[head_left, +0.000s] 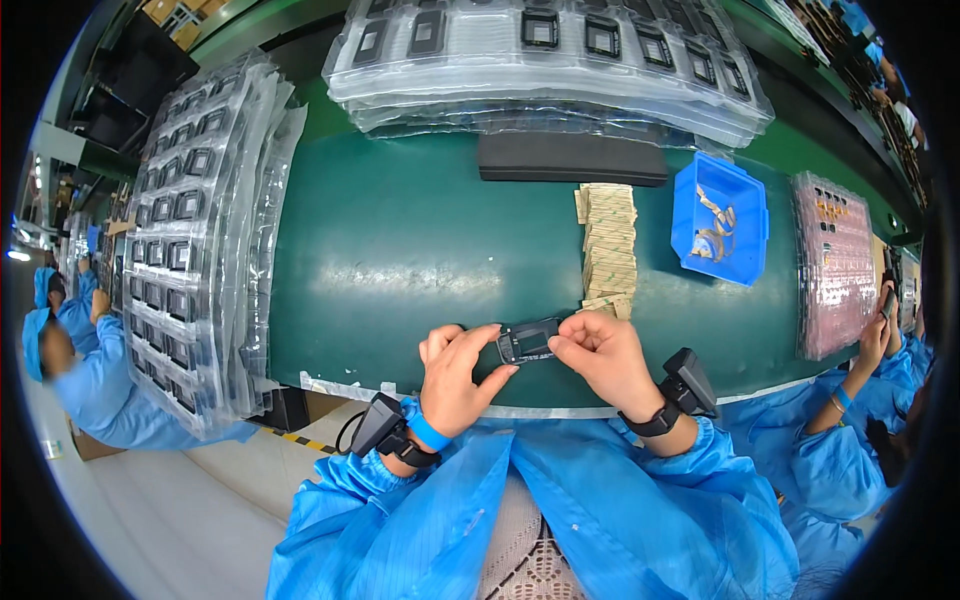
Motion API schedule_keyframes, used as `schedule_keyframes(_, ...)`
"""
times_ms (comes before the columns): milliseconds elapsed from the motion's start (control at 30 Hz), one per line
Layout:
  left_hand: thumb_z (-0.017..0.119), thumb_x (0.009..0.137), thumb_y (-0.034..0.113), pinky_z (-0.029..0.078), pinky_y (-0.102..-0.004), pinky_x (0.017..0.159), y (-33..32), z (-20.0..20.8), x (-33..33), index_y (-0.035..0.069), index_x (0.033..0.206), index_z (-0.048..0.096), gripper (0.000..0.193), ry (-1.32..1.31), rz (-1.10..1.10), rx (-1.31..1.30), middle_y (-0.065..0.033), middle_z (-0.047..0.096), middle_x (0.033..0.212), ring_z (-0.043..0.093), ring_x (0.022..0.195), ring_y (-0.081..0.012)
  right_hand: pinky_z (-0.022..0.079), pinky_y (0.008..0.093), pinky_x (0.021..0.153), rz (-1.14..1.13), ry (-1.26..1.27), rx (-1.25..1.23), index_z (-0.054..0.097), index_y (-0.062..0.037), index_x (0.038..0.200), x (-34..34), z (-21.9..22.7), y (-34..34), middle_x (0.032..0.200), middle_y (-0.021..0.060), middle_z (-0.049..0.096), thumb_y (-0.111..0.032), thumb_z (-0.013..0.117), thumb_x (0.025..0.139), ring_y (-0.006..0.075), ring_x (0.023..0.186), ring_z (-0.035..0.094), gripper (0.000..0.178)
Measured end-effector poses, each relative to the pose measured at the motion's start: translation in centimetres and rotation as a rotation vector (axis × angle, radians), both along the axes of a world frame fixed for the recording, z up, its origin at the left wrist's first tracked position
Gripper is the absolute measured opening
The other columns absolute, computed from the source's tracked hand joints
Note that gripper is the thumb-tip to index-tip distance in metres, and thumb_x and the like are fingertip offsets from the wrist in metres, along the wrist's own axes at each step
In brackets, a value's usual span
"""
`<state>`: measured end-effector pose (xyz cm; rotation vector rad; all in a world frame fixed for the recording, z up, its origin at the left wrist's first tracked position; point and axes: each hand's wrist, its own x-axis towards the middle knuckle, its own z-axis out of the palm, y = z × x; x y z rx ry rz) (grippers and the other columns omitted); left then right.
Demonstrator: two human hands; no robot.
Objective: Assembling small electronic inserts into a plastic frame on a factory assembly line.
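A small black rectangular device housing (pixel 528 342) with a dark, screen-like window is held level above the front edge of the green table. My left hand (pixel 455 375) grips its left end between thumb and fingers. At its right end my right hand (pixel 605 355) has thumb and index finger pinched together, touching the housing by the window. Whether something thin sits in that pinch cannot be made out. Just beyond my right hand lies an overlapping row of cream-coloured strips (pixel 608 240) with thin lines across them.
Stacked clear trays of black frames stand at left (pixel 165 255) and far side (pixel 480 80). A dark flat case (pixel 570 160) lies before the far stack. Right of the strips are a blue bin (pixel 735 265) with scraps and pink trays (pixel 835 270). Blue-clad people work on both sides.
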<state>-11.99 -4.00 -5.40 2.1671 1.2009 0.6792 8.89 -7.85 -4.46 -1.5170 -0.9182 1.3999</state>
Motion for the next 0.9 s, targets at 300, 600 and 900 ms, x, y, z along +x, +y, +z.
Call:
schedule_keyframes(300, 0.084, 0.066, 0.016, 0.036, -0.0372, 0.088, 0.0, 0.2, 0.3, 0.009, 0.113, 0.063, 0.052, -0.001, -0.004, 0.007, -0.0027, 0.068, 0.108, 0.051, 0.096, -0.0248, 0.041, 0.0191, 0.051, -0.005, -0.159, 0.003, 0.065, -0.0010, 0.084, 0.1, 0.0, 0.2, 0.067, -0.0028, 0.062, -0.009, 0.071, 0.087, 0.0009, 0.058, 0.051, 0.010)
schedule_keyframes(600, 0.084, 0.065, 0.014, 0.037, -0.0377, 0.087, -0.2, -0.7, 0.5, 0.009, 0.112, 0.063, 0.052, -0.070, 0.020, 0.030, -0.0024, 0.068, 0.108, 0.051, 0.096, -0.0254, 0.040, 0.0182, 0.050, 0.001, -0.169, 0.030, 0.065, 0.0004, 0.085, -0.4, 0.3, 0.2, 0.069, -0.0020, 0.063, -0.005, 0.070, 0.086, 0.0004, 0.058, 0.052, 0.007)
schedule_keyframes(900, 0.083, 0.064, 0.014, 0.039, -0.0372, 0.084, -0.1, -1.1, 0.3, 0.010, 0.086, 0.072, 0.026, -0.063, -0.025, 0.142, -0.0015, 0.066, 0.110, 0.052, 0.096, -0.0260, 0.044, 0.0223, 0.050, -0.024, -0.366, 0.105, 0.066, 0.0008, 0.083, -1.1, 0.2, 0.2, 0.068, 0.0035, 0.064, -0.005, 0.071, 0.083, 0.0061, 0.056, 0.057, 0.008)
